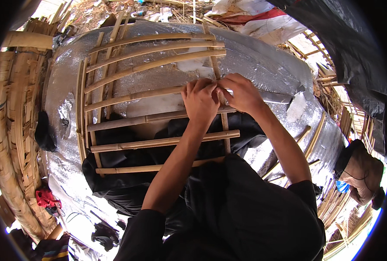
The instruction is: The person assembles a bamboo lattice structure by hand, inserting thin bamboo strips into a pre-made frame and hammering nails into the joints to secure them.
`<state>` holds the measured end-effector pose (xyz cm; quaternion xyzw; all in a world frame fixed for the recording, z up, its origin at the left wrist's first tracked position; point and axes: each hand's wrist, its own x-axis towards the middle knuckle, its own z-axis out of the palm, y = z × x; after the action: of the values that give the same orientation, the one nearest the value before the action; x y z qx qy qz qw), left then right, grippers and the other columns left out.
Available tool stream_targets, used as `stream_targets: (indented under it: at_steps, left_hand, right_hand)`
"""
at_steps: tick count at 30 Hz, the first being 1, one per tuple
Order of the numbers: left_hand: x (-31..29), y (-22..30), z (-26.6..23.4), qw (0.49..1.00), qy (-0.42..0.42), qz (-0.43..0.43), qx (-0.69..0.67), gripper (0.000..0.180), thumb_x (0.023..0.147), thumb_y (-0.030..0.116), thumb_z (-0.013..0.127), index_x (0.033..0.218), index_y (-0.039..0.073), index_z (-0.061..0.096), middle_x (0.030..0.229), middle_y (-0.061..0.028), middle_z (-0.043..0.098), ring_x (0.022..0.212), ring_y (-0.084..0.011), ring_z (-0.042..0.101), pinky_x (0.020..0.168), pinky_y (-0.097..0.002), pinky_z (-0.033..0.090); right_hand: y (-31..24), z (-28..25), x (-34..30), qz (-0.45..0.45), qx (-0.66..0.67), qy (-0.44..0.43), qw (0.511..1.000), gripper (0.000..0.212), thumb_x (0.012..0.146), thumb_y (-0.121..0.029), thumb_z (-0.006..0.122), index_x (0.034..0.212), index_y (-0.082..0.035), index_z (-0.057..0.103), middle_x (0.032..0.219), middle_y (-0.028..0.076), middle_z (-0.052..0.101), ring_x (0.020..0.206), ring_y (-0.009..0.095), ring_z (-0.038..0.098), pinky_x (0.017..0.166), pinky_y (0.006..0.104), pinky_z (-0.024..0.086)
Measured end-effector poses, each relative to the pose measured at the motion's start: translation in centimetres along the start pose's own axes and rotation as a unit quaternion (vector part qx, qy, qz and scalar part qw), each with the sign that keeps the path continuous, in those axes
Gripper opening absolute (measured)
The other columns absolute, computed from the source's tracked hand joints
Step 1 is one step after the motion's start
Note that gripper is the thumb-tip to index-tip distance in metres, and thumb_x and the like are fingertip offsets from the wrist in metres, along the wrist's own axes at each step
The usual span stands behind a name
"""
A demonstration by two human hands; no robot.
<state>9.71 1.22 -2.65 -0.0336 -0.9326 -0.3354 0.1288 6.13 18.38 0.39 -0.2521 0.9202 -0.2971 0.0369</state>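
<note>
A ladder-like bamboo frame of several slats across thinner upright strips lies over my lap and the silvery sheet. My left hand is closed around the right end of a middle slat, where it meets the right upright strip. Right beside it, my right hand pinches at the same joint, its fingertips nearly touching the left ones. What lies between the right fingertips is too small to make out. A long grey blade shows beyond my right wrist; whether it touches the hand is hidden.
Silvery foil sheeting spreads beneath the frame. Woven bamboo stands at the left. Loose bamboo strips and a brown bag-like thing lie right. Black plastic sheeting hangs at the upper right. A red cloth lies lower left.
</note>
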Motion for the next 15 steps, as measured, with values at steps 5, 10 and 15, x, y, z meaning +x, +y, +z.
stream_targets:
  at_steps: [5,10,15]
  left_hand:
    - [0.1,0.1,0.2,1.0,0.005,0.011,0.011,0.019,0.084,0.02,0.083,0.103,0.018,0.083,0.109,0.0042,0.076,0.11,-0.0252,0.065,0.103,-0.0448,0.042]
    - [0.0,0.3,-0.3,1.0,0.007,0.022,0.011,0.02,0.082,0.022,0.086,0.101,0.018,0.083,0.108,0.0044,0.076,0.109,-0.0242,0.065,0.103,-0.0442,0.042]
    - [0.0,0.2,0.1,1.0,0.011,0.023,0.013,0.023,0.08,0.025,0.088,0.101,0.018,0.083,0.108,0.0043,0.076,0.109,-0.0238,0.065,0.103,-0.044,0.042]
  right_hand:
    - [1.9,-0.2,0.1,0.074,0.114,0.017,0.991,0.03,0.096,-0.008,0.071,0.126,-0.01,0.075,0.105,0.015,0.079,0.095,0.031,0.077,0.087,0.0395,0.062]
    - [1.3,-0.1,-0.1,0.2,0.299,0.091,0.929,0.033,0.103,-0.011,0.069,0.136,-0.008,0.068,0.109,0.017,0.081,0.102,0.022,0.079,0.088,0.0342,0.062]
    - [2.7,1.0,-0.7,0.219,0.376,0.103,0.894,0.022,0.104,-0.011,0.07,0.123,-0.001,0.068,0.107,0.013,0.08,0.104,0.017,0.077,0.088,0.0314,0.062]
